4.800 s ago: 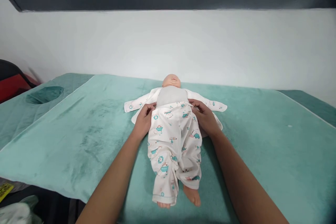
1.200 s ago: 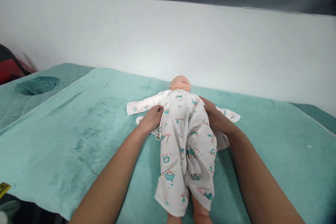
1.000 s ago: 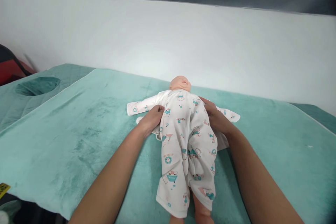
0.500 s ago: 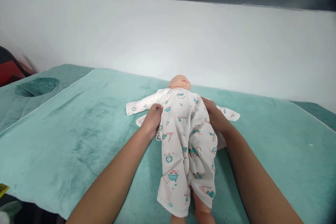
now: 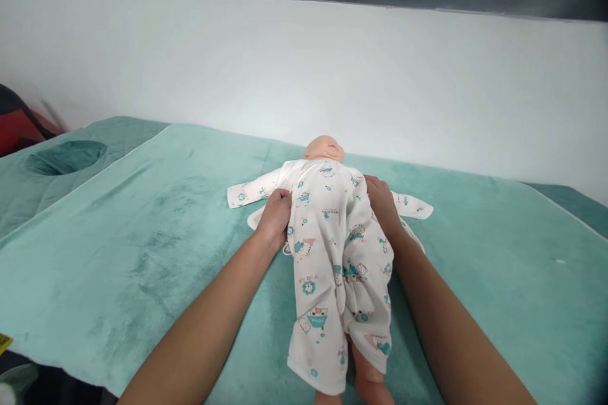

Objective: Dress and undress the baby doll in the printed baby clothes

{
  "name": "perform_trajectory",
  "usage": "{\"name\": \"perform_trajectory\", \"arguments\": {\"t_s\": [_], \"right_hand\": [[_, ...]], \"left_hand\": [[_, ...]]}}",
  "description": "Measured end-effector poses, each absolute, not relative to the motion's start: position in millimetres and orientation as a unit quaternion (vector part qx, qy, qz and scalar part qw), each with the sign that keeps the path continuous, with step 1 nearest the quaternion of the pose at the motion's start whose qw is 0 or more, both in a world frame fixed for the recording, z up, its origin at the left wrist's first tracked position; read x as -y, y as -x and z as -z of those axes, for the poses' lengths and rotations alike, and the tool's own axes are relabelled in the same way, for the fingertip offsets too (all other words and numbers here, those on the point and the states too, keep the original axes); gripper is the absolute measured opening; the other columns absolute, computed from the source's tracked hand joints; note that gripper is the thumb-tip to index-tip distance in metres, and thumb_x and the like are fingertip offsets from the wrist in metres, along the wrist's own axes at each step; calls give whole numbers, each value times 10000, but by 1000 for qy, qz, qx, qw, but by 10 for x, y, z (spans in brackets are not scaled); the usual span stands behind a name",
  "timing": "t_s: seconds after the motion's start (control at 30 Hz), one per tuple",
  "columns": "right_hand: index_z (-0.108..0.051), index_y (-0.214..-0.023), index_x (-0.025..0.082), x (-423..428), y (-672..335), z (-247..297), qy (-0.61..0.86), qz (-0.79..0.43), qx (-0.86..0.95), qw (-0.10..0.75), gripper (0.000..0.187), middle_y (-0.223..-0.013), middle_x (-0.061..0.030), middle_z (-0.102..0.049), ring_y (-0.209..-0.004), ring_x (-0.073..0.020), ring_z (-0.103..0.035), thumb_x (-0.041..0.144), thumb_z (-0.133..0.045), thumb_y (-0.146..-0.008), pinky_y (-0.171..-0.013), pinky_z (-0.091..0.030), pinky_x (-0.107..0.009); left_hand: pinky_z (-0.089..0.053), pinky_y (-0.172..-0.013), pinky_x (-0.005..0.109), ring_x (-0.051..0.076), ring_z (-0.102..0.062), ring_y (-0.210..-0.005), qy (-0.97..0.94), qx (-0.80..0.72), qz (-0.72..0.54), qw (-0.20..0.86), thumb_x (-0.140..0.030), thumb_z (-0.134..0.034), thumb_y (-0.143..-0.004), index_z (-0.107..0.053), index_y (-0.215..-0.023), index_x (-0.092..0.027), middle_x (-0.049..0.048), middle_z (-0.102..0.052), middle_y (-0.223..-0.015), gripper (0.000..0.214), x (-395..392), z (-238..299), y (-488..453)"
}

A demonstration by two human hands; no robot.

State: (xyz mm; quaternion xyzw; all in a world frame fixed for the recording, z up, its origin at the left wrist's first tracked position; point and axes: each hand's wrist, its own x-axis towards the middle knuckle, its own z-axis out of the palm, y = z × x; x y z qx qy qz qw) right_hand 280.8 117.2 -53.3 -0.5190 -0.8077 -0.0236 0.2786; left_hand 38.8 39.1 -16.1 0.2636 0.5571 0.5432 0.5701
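Note:
A baby doll point(image 5: 324, 149) lies on its back with its head far from me and its bare lower legs near. White printed baby pants point(image 5: 327, 228) cover its front from the chest down past the knees. Beneath them spreads a long-sleeved white baby shirt point(image 5: 251, 192), its sleeves stretched out to both sides. My left hand point(image 5: 277, 215) is closed on the pants' left edge, near the chest. On the opposite edge my right hand point(image 5: 382, 202) is closed too, its fingertips partly hidden against the cloth.
A green plush sheet point(image 5: 142, 253) covers the massage bed, which has a face hole point(image 5: 66, 157) at the far left. Behind stands a white wall point(image 5: 304, 76). A red and black object point(image 5: 21, 126) shows at the left edge.
My right hand and forearm have shifted slightly inward, showing more of the shirt's edge beside them. The lower pant legs have moved a little to the right. My left hand stays nearly still.

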Motion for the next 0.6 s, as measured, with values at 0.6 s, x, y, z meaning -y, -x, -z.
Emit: {"name": "perform_trajectory", "arguments": {"t_s": [0.6], "right_hand": [[-590, -1273, 244, -1105, -2764, 569, 576, 91, 774, 247, 404, -1376, -58, -554, -1206, -256, -498, 214, -433, -901, -964, -439, -367]], "left_hand": [[-551, -813, 406, 253, -680, -839, -337, -419, -502, 677, -170, -751, -632, -682, -939, -146, 79, -733, -826, 315, -354, 155, -403]]}}
